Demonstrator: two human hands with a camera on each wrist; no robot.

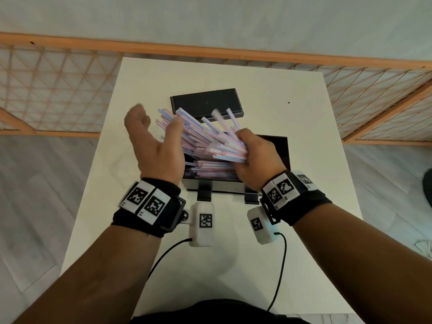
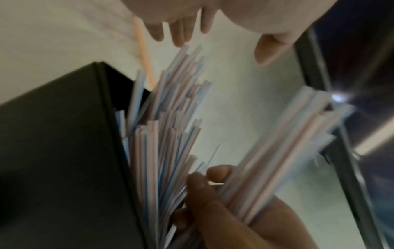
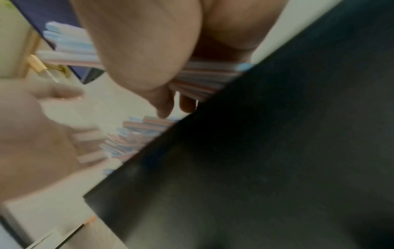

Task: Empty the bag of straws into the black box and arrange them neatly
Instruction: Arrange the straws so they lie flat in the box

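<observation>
My right hand (image 1: 251,157) grips a thick bundle of pink, blue and white striped straws (image 1: 205,139) that fans up and to the left above the black box (image 1: 281,146). More straws (image 1: 210,168) lie inside the box. My left hand (image 1: 153,136) is open with its palm turned toward the splayed straw ends and its thumb against them. In the left wrist view the straight fingers (image 2: 179,33) hover over the straw tips (image 2: 170,131), and the right hand (image 2: 224,210) clasps the bundle. In the right wrist view the fingers (image 3: 145,50) wrap the straws (image 3: 202,77) beside the box wall (image 3: 277,151).
The box's black lid (image 1: 207,101) lies flat on the white table (image 1: 315,160) just beyond the box. A wooden lattice screen (image 1: 58,90) runs behind the table. Two cables (image 1: 281,265) trail over the table's near part.
</observation>
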